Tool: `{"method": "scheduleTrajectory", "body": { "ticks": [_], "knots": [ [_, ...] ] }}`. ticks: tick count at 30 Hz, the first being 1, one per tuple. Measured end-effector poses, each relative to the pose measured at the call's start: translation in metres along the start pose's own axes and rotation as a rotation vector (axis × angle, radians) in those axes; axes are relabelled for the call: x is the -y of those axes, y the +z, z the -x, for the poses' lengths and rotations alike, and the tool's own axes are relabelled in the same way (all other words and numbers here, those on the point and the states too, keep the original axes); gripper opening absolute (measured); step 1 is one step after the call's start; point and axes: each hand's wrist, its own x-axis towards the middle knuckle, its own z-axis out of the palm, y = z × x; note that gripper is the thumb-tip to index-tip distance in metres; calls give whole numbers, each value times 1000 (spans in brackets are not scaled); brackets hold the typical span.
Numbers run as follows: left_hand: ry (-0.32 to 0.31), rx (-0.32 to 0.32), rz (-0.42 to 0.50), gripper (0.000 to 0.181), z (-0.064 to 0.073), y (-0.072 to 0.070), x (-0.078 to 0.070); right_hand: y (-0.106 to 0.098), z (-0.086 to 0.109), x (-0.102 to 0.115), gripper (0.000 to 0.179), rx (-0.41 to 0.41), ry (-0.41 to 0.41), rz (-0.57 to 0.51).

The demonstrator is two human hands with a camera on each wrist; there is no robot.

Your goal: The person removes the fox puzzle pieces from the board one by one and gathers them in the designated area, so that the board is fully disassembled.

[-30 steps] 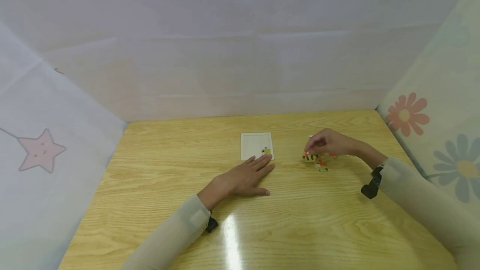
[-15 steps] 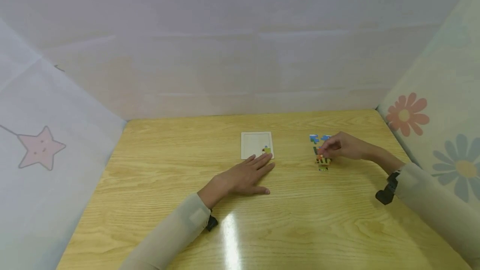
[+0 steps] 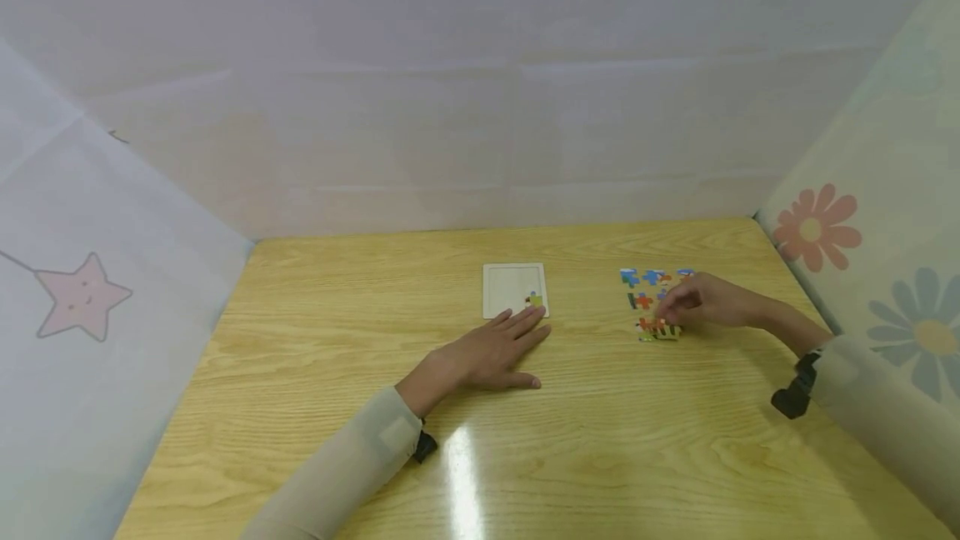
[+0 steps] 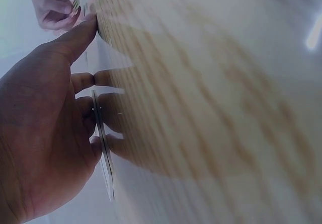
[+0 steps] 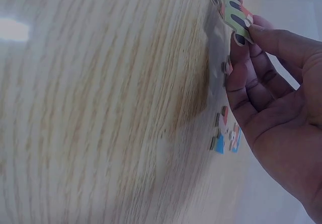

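Observation:
My right hand [image 3: 708,302] pinches a jigsaw puzzle piece [image 5: 237,18] between thumb and fingers, low over the right part of the table. The piece is yellow-green with black stripes and some orange. In the head view it overlaps another piece with red and green on it [image 3: 644,327]. My left hand [image 3: 483,357] lies with straight, spread fingers on the table, fingertips at the near edge of a square, pale puzzle tray [image 3: 486,290]. One yellow-green piece [image 3: 535,301] sits in the tray's near right corner, close to those fingertips.
Several loose jigsaw pieces lie right of the tray: blue ones [image 3: 628,277] along the far row and a red one [image 3: 642,301] nearer. My right hand partly hides others. The wooden table [image 3: 360,298] meets white cloth walls at the back and sides.
My right hand has carried the striped piece to the right, from the left side of the loose pieces to their near right side. More loose pieces now show. My left hand stays put.

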Motion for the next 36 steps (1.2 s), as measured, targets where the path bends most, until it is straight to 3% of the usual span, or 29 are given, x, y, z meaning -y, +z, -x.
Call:
{"method": "scheduleTrajectory", "body": {
  "ticks": [9, 21, 28, 36],
  "knots": [
    [-4, 2, -10, 92, -1, 0, 0, 0, 9, -2, 21, 0, 34, -45],
    [-16, 23, -17, 92, -1, 0, 0, -3, 10, -9, 19, -4, -2, -7],
    [-15, 12, -28, 91, 0, -1, -1, -3, 9, -11, 18, 3, -87, 22],
    [-9, 13, -25, 91, 1, -2, -1, -1, 10, -8, 17, -29, -56, 62]
  ]
}}
